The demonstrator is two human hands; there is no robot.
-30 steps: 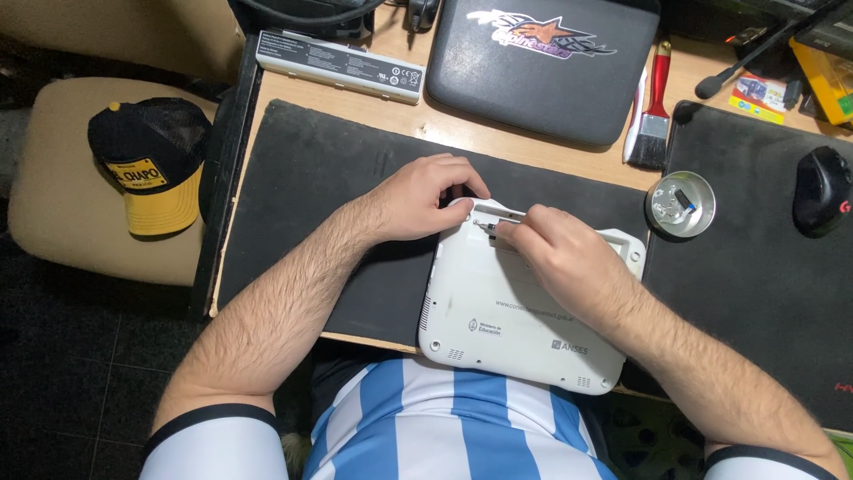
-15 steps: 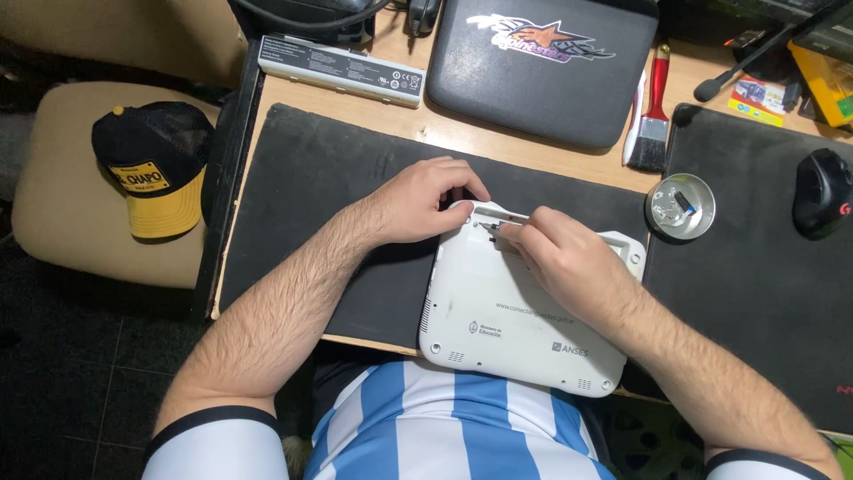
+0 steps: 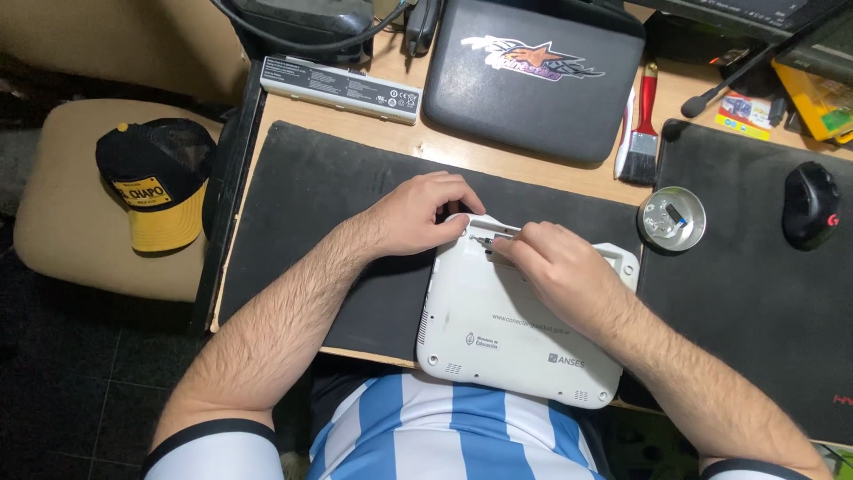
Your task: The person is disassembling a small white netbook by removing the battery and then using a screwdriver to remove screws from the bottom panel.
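Right hand [image 3: 555, 267] gripping screwdriver [image 3: 490, 240], tip pointing left, left hand [image 3: 422, 213] steadying white laptop [image 3: 515, 333]

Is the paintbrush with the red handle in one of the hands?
No, the paintbrush lies on the desk above the small metal dish, while the right hand holds a thin tool on the white laptop.

I see my left hand [image 3: 418, 213] steadying the white netbook [image 3: 515, 333]; my right hand [image 3: 551, 267] pinches a small screwdriver [image 3: 487, 240] against it.
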